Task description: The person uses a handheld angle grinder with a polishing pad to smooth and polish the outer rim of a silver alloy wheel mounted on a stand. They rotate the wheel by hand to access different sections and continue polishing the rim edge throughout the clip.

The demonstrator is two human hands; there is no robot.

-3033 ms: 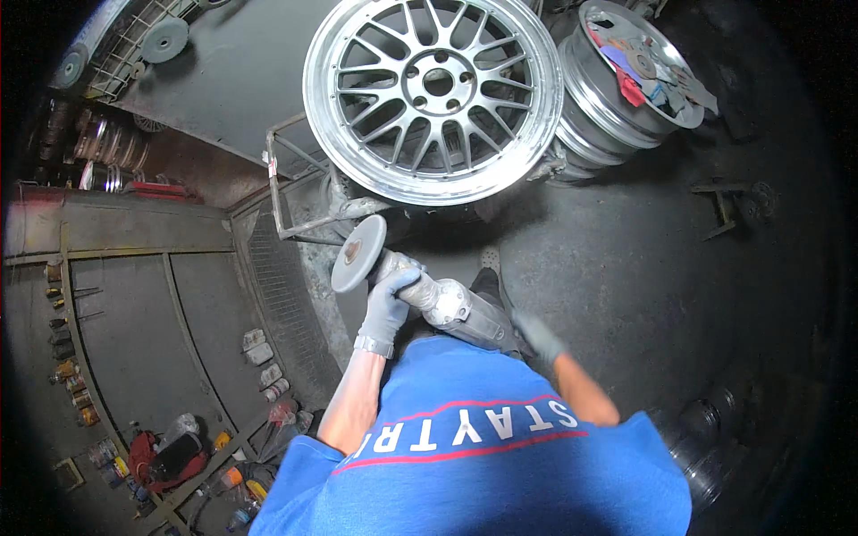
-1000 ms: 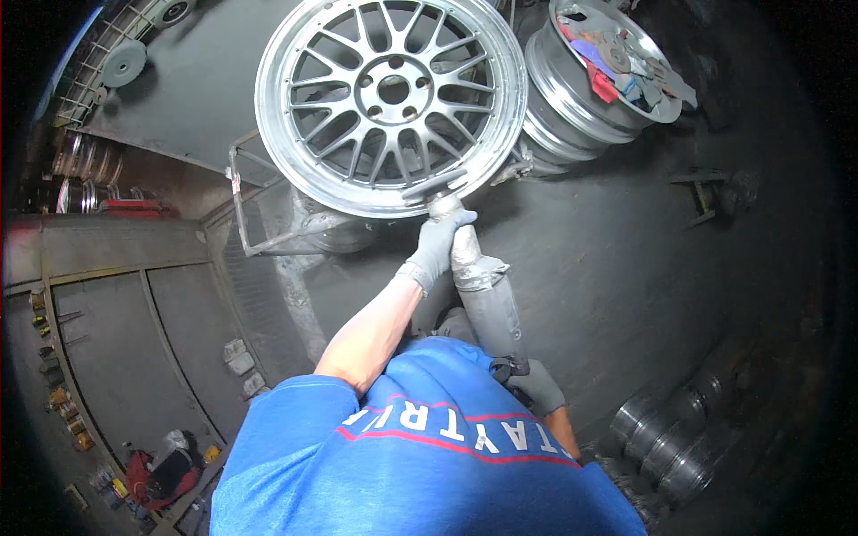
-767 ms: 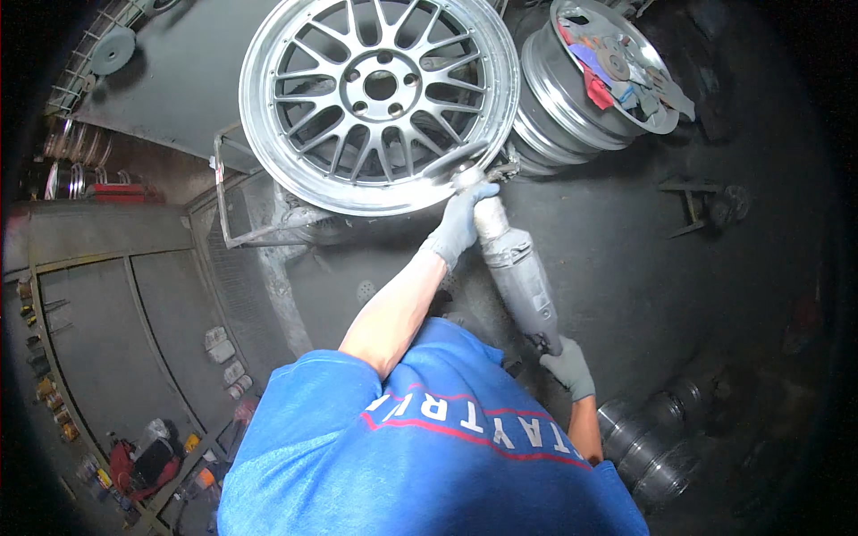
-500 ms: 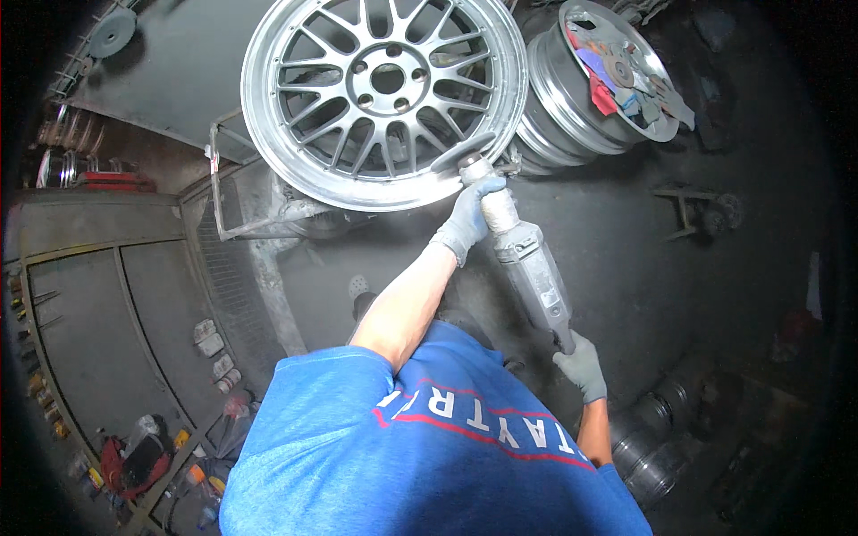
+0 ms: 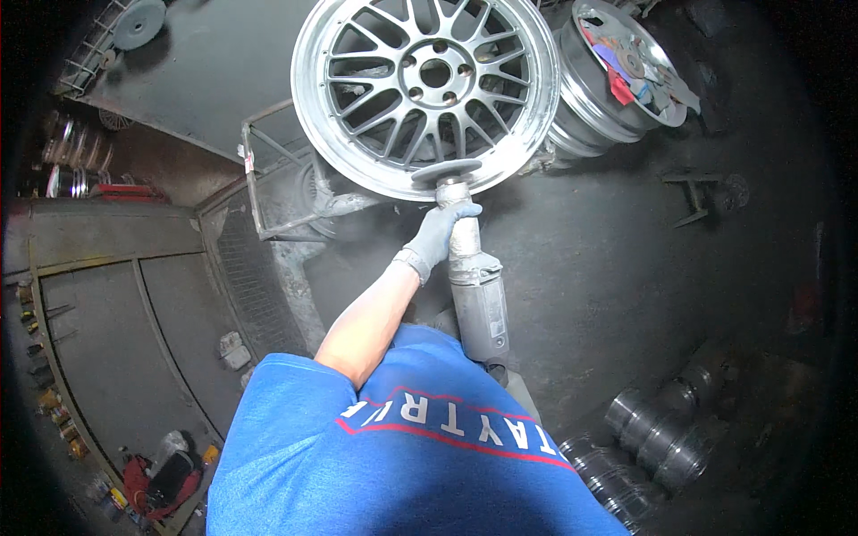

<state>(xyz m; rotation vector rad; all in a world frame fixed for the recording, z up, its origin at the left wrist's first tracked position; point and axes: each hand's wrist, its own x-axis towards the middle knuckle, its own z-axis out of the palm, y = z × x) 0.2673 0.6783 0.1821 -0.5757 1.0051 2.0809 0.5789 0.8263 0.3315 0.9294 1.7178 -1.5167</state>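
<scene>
My left hand [image 5: 435,236], in a grey glove, is closed around the pale, wrapped front neck of a long grey angle grinder [image 5: 481,308]. The grinder's round disc [image 5: 446,171] lies over the lower rim of a silver multi-spoke wheel [image 5: 429,116]; whether it touches the metal I cannot make out. At the rear end of the grinder is my right hand [image 5: 520,393], gloved too and closed on the handle, mostly hidden behind my blue shirt.
Right of the wheel, another rim [image 5: 617,67] lies tilted, with cloths and discs in it. A metal frame [image 5: 259,192] stands at left. Several rims [image 5: 657,438] are stacked on the floor at lower right. A small wheeled stand [image 5: 702,192] sits farther right.
The grinder has swung from a slant to nearly upright, its disc moving left along the wheel's lower rim. My right hand has drawn in behind the shirt. The view has shifted.
</scene>
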